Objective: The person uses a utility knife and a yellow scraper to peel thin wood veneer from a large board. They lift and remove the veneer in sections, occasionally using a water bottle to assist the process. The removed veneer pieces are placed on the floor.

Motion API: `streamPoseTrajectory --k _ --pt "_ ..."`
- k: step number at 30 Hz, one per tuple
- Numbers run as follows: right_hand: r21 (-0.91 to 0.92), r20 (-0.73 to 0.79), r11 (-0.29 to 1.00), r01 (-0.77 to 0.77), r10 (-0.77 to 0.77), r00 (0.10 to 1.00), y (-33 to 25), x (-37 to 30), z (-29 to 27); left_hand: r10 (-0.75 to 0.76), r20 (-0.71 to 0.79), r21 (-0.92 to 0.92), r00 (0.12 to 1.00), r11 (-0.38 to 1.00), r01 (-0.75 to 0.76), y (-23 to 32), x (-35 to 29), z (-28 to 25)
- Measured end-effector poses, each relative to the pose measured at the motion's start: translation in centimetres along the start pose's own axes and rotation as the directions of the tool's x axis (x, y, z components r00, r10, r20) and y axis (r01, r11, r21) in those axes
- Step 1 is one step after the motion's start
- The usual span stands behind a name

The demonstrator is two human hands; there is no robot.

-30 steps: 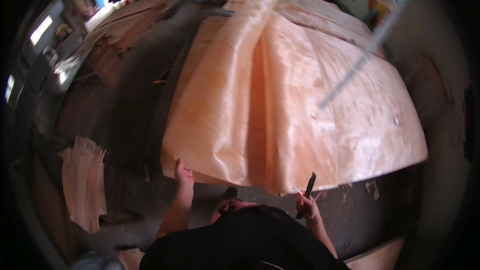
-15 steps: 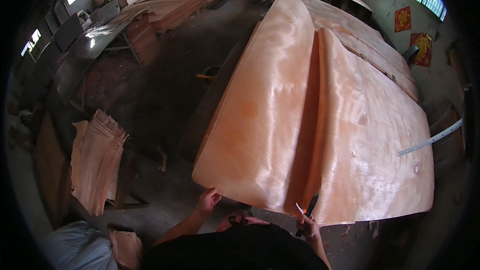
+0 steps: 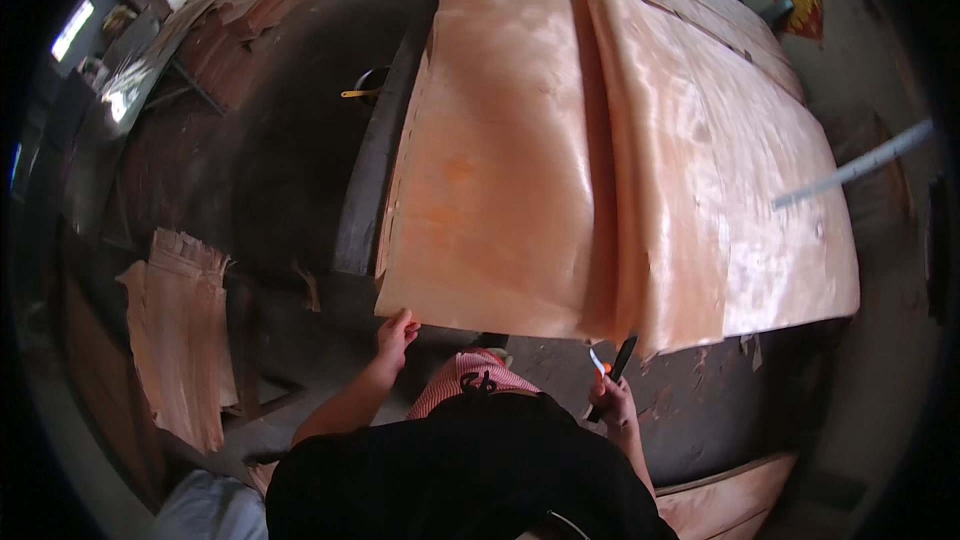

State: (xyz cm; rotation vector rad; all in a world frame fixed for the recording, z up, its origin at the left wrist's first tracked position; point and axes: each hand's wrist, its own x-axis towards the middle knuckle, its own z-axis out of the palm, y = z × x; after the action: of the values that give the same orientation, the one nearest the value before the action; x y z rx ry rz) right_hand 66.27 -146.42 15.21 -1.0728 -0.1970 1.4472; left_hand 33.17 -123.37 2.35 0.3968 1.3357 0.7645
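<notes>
A large, thin, tan wood veneer sheet (image 3: 490, 180) lies over a stack in front of me. My left hand (image 3: 395, 338) pinches its near left corner between thumb and fingers. On the right, a raised fold of veneer (image 3: 630, 170) runs away from me beside a darker gap. Below the near end of this fold, my right hand (image 3: 615, 402) is closed around a knife with a small curved pale blade (image 3: 598, 361) and some orange at its base. A long black flat piece (image 3: 624, 358) sticks out of the same grip; whether it belongs to the knife is unclear.
A pale metal strip (image 3: 850, 168) juts over the stack's right side. Veneer scraps (image 3: 185, 340) are piled at the left. A pan with a yellow handle (image 3: 360, 93) sits left of the stack. More veneer (image 3: 735, 500) lies at the lower right, and a grey bag (image 3: 210, 508) lower left.
The view has tipped downward. The near left veneer sheet, bulging and pointed at its far end before, now lies flatter. Both hands keep their places at the near edge.
</notes>
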Motion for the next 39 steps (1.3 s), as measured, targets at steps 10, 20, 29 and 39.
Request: streamPoseTrajectory --k 10,20,29,39 --pt "0.269 -0.196 0.949 0.166 -0.115 0.974 14.9 -4.5 3.0 -0.038 0.117 0.234 0.992 0.972 0.009 0.1 0.5 -2.9" --pt "0.314 -0.242 0.919 0.237 -0.164 0.956 15.7 -2.9 9.0 -0.515 0.311 0.553 0.799 0.781 0.289 2.5 5.8 -6.7" --pt "0.218 -0.271 0.973 0.07 -0.009 0.963 13.7 16.0 19.4 -0.517 0.557 0.553 0.65 -0.353 -0.755 24.4 10.7 -2.7" --pt "-0.072 -0.383 0.997 0.019 -0.045 0.923 8.8 40.9 28.9 0.212 0.953 0.27 0.216 -0.273 -0.923 35.2 29.3 14.2"
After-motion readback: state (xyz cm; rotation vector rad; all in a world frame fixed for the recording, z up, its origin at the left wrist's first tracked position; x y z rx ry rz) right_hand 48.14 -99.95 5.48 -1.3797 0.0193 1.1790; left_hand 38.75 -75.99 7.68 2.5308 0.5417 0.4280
